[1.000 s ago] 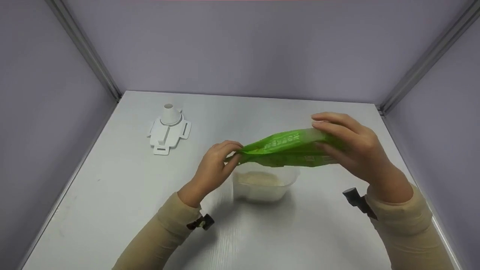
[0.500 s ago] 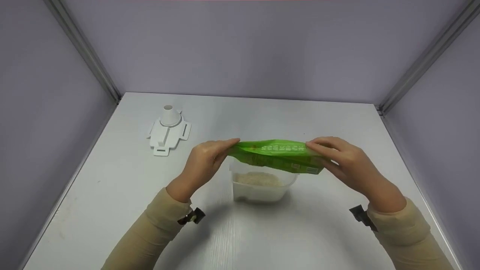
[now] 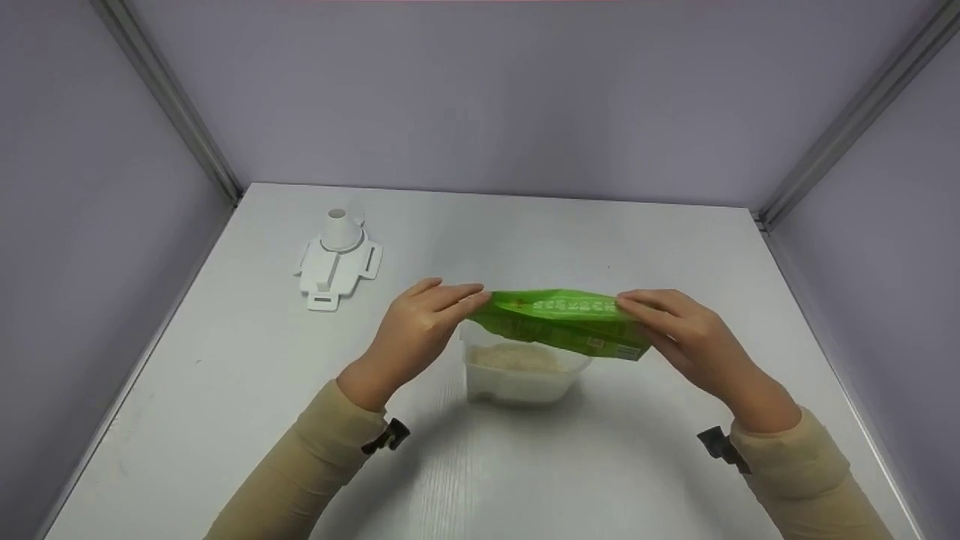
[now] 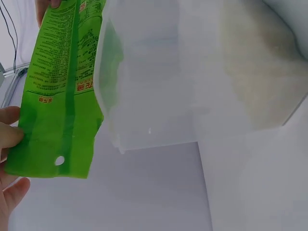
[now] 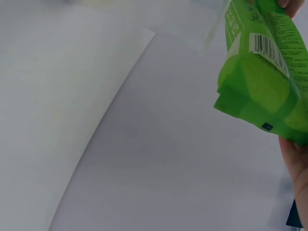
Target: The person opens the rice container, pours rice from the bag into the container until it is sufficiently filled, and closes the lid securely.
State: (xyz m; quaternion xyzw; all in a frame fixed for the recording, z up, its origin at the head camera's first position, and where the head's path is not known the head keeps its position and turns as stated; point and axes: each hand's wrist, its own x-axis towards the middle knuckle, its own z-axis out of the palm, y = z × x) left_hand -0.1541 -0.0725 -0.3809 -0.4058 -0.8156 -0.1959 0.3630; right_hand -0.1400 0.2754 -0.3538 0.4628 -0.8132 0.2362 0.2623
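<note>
A green printed bag (image 3: 559,321) lies nearly level in the air, stretched between both hands just above a clear plastic container (image 3: 517,375) that has pale grains in its bottom. My left hand (image 3: 459,302) pinches the bag's left end, its fingers fairly straight along the top. My right hand (image 3: 637,315) grips the right end, where a barcode shows. The left wrist view shows the bag (image 4: 57,96) beside the container's wall (image 4: 192,72), with my thumb (image 4: 8,137) on the bag's edge. In the right wrist view the bag's folded end (image 5: 260,82) is in my fingers.
A white flat lid with an upright funnel-shaped spout (image 3: 339,255) lies at the back left of the white table (image 3: 525,465). Purple walls with metal corner posts (image 3: 172,105) close in the table on three sides.
The bag's right end has come down from its raised tilt. The bag now lies level and lower, closer to the container. Both hands moved down with it, the right one toward the left.
</note>
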